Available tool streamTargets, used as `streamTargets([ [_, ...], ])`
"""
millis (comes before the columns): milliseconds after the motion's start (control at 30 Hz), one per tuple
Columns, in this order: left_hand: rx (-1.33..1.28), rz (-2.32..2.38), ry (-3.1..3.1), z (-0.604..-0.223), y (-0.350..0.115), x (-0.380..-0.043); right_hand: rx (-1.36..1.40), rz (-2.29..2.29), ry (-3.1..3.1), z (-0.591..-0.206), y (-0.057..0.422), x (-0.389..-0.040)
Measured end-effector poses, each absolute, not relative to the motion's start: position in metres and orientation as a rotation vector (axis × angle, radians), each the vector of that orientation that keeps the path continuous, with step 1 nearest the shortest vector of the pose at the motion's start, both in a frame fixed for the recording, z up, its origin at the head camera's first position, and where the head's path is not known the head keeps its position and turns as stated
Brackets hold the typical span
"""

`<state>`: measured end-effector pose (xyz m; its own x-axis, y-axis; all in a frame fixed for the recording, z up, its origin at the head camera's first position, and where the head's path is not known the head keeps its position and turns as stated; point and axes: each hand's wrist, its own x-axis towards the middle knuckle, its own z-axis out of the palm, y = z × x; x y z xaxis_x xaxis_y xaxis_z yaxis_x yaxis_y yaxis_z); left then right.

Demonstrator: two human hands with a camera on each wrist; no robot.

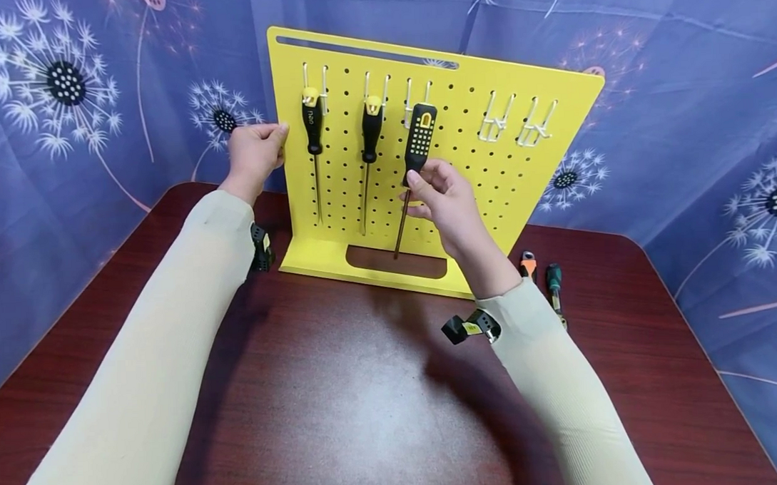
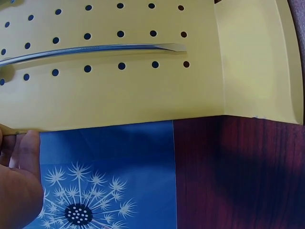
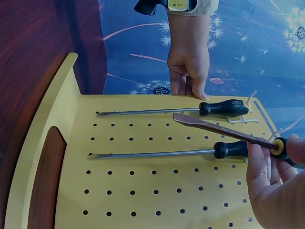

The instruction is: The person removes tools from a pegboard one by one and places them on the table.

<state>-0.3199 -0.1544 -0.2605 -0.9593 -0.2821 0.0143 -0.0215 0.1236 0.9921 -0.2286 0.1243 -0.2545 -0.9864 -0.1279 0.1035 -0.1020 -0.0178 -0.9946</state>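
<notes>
A yellow pegboard [image 1: 524,77] stands upright on the table. My left hand [image 1: 255,154] grips its left edge, thumb at the front and the other fingers mostly hidden. My right hand [image 1: 447,197] pinches a black-handled screwdriver [image 1: 420,138] near where handle meets shaft. That screwdriver's handle overlaps the third pair of white hooks, and its flat tip [image 3: 183,119] points down, held out in front of the board. Two more black flathead screwdrivers with yellow ends, a left one [image 1: 314,124] and a middle one [image 1: 372,129], hang from hooks, tips down.
Two pairs of white hooks [image 1: 495,117] on the board's right side hold nothing. On the dark red table [image 1: 342,387], right of the board, lie an orange-and-black handled tool [image 1: 528,264] and a green-handled tool [image 1: 553,276]. A blue dandelion-print cloth [image 1: 698,103] hangs behind.
</notes>
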Motion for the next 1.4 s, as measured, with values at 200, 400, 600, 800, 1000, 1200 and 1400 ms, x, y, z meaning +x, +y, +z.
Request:
streamTargets([
  [200, 0.298, -1.950, -2.183, -0.261, -0.155, -0.320, -0.274, -2.209, 2.192, -0.257, 0.131, -0.225],
  [400, 0.267, -1.978, -2.141, -0.262, -0.155, -0.320, -0.257, -2.189, 2.190, -0.263, 0.140, -0.218],
  [600, 0.283, -1.955, -2.163, -0.261, -0.154, -0.319, -0.223, -2.177, 2.190, -0.269, 0.148, -0.211],
  [800, 0.291, -1.957, -2.165, -0.261, -0.154, -0.319, -0.186, -2.142, 2.216, -0.274, 0.156, -0.207],
  [1000, 0.305, -1.961, -2.173, -0.260, -0.153, -0.319, -0.185, -2.130, 2.215, -0.278, 0.165, -0.203],
  [1200, 0.312, -1.940, -2.203, -0.260, -0.153, -0.320, -0.157, -2.072, 2.241, -0.282, 0.177, -0.198],
  [1400, 0.325, -1.929, -2.212, -0.260, -0.154, -0.320, -0.090, -2.098, 2.229, -0.288, 0.188, -0.194],
])
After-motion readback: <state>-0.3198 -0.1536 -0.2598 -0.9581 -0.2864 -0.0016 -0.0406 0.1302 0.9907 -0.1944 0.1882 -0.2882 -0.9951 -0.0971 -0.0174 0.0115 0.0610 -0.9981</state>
